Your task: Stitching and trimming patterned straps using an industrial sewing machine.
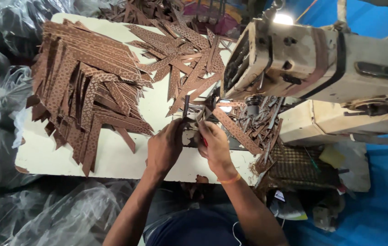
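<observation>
My left hand (pixel 165 146) and my right hand (pixel 213 144) are close together at the front of a cream work table (pixel 112 160), just below the needle area of a cream sewing machine (pixel 312 64). My left hand pinches a narrow dark strip (pixel 185 107) that stands up from its fingers. My right hand grips a small piece with a bit of red showing (pixel 204 142); what it is I cannot tell. A perforated brown strip (pixel 235 130) lies just right of my right hand.
A large pile of perforated brown strips (pixel 82 91) covers the table's left, with more scattered strips (pixel 185 59) at the back. Offcuts (pixel 262 123) lie under the machine. Clear plastic bags (pixel 2 100) surround the table's left and front. Blue sheet (pixel 385 191) at right.
</observation>
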